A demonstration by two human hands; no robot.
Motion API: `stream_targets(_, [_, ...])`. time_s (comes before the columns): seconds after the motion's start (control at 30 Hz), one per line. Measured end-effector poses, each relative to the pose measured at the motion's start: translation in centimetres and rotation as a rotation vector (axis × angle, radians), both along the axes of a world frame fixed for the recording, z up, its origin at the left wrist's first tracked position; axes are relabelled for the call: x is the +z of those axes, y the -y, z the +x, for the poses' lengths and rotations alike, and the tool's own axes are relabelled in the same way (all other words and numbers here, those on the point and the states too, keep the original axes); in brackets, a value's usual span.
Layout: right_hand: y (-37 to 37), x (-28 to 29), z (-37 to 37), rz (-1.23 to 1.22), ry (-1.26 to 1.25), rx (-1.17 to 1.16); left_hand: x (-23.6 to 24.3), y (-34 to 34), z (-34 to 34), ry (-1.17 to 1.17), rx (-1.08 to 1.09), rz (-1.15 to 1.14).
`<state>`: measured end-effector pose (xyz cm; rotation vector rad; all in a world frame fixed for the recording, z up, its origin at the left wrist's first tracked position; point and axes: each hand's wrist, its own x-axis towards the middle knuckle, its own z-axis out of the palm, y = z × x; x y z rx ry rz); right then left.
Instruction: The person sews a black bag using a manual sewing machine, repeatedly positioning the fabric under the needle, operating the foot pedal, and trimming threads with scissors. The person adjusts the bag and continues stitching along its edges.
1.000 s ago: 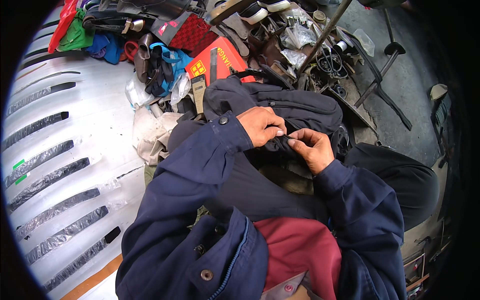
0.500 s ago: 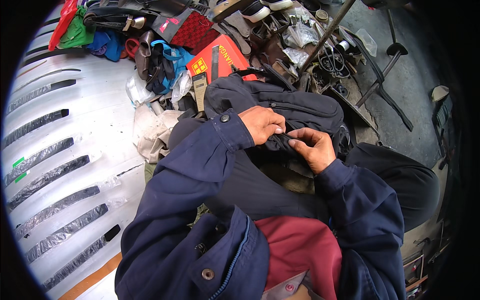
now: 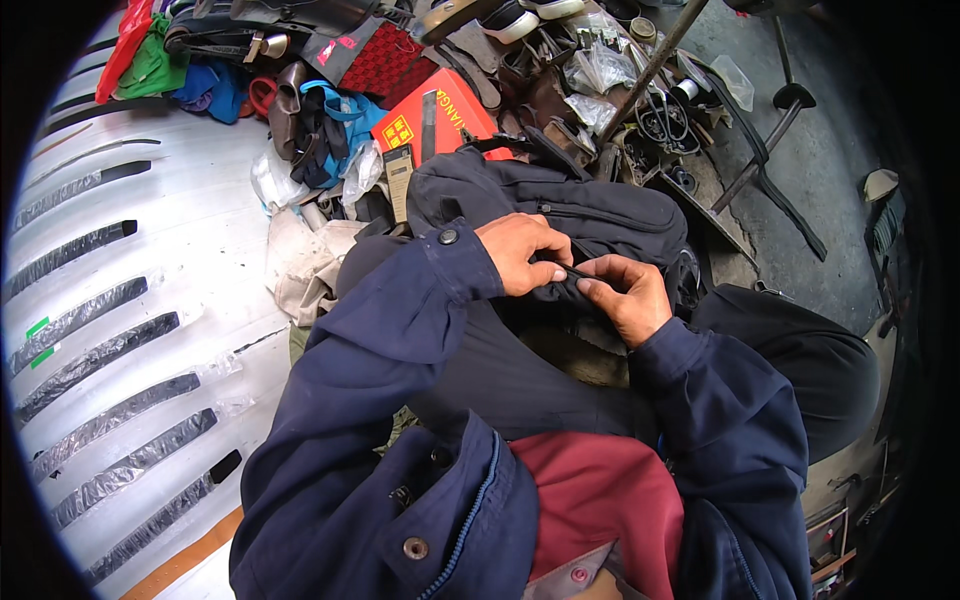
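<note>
A black backpack (image 3: 610,205) lies across my lap, its zipped side facing up. At its near edge my left hand (image 3: 525,255) pinches a dark strip of the bag, thumb pressed against the bent fingers. Close to its right, my right hand (image 3: 632,295) grips the same black strip (image 3: 572,282) between thumb and forefinger. The strip runs from one hand to the other. Whether it is a strap, a seam or a zipper edge I cannot tell. My fingers hide part of it.
Beyond the backpack lie a red box (image 3: 440,115), shoes (image 3: 510,22) and a heap of tools and plastic bags (image 3: 600,70). A metal rod (image 3: 655,65) slants over the heap. On the left, plastic-wrapped black strips (image 3: 95,330) line a white surface. Beige cloth (image 3: 305,265) sits beside my left arm.
My left thumb has shifted slightly down and along the strip. Both hands otherwise stay in place on the backpack's edge.
</note>
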<state>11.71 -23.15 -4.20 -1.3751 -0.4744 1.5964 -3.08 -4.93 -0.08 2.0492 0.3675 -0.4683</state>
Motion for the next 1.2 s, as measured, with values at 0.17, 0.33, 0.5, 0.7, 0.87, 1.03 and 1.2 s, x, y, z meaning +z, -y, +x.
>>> stream_targets(0.17, [-0.3,0.2,-0.1,0.012,0.021,-0.011,0.2,0.0,0.1,-0.068,0.05,-0.031])
stream_targets(0.33, [-0.7,0.1,0.0,0.046,0.071,0.041,0.3,0.0,0.2,-0.105,0.095,-0.061])
stream_targets(0.5, [-0.7,-0.2,-0.2,0.03,0.05,0.017,0.0,-0.2,-0.2,-0.045,0.099,-0.086])
stream_targets(0.7, [-0.7,-0.8,-0.6,0.064,0.024,-0.026,-0.2,0.5,-1.0,0.084,0.186,0.003])
stream_targets(0.87, [-2.0,1.2,-0.9,0.137,0.123,-0.016,1.8,1.1,-1.9,0.213,0.288,0.096])
stream_targets(1.03, [-6.5,6.0,-0.3,0.272,0.19,0.016,5.6,-1.2,-3.0,0.204,0.539,-0.11])
stream_targets(1.2, [-14.0,10.5,0.3,0.393,0.237,0.009,8.8,-7.9,-3.5,0.421,0.637,-0.29])
